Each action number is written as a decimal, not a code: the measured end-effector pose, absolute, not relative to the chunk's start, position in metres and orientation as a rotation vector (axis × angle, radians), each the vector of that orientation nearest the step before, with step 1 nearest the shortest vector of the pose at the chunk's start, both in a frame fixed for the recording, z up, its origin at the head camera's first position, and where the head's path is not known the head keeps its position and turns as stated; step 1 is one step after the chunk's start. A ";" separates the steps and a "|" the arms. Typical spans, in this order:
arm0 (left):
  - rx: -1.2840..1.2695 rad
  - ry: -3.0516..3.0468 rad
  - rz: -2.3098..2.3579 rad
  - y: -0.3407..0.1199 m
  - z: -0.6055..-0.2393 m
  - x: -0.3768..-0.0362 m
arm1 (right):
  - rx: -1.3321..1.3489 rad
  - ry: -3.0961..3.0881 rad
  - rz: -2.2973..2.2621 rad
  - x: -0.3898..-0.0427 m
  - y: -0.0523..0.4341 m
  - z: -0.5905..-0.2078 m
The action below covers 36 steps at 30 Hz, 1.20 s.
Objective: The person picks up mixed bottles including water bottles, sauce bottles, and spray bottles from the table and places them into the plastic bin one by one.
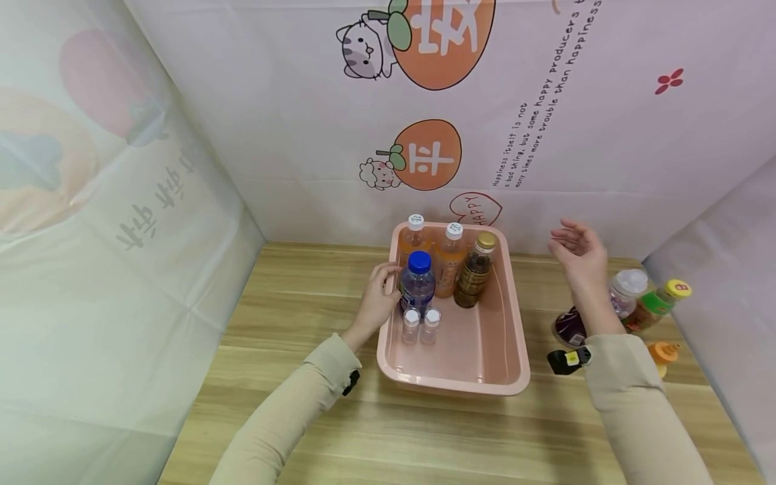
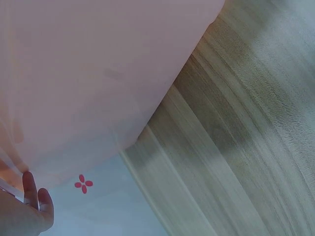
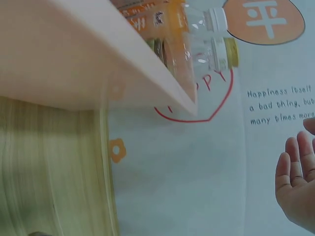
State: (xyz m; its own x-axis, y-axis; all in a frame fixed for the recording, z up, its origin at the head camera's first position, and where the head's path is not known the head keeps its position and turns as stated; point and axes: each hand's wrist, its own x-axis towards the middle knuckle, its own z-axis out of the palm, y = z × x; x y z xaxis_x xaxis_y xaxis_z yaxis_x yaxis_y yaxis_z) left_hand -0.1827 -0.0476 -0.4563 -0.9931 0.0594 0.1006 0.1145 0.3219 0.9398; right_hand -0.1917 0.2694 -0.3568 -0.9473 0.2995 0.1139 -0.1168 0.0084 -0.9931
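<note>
In the head view, my left hand point(image 1: 374, 304) is at the left rim of a pink plastic basin point(image 1: 515, 323), its thumb and fingers loosely bent beside a blue-capped bottle point(image 1: 417, 283). A firm hold on rim or bottle is not visible. The left wrist view shows two fingers point(image 2: 30, 189) against the basin's outer wall. Raised right of the basin, my right hand point(image 1: 585, 263) has relaxed fingers and holds nothing. Inside stand two white-capped orange drink bottles point(image 1: 449, 263), a gold-capped dark bottle point(image 1: 475, 273) and two small clear vials point(image 1: 430, 327).
Right of the basin, partly behind my right forearm, stand a dark purple bottle point(image 1: 570, 328), a bottle with a clear lid point(image 1: 629, 286), a yellow-capped bottle with a green label point(image 1: 657, 303) and an orange-topped container point(image 1: 663, 351). Printed cloth walls enclose the wooden table point(image 1: 291, 296).
</note>
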 end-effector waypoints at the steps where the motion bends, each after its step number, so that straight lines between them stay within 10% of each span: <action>1: -0.165 -2.516 -1.793 -0.048 -0.456 -0.182 | -0.202 -1.977 2.015 -0.191 0.272 -0.356; 36: -0.169 -2.517 -1.790 -0.047 -0.456 -0.182 | -0.641 -1.710 1.841 -0.159 0.357 -0.358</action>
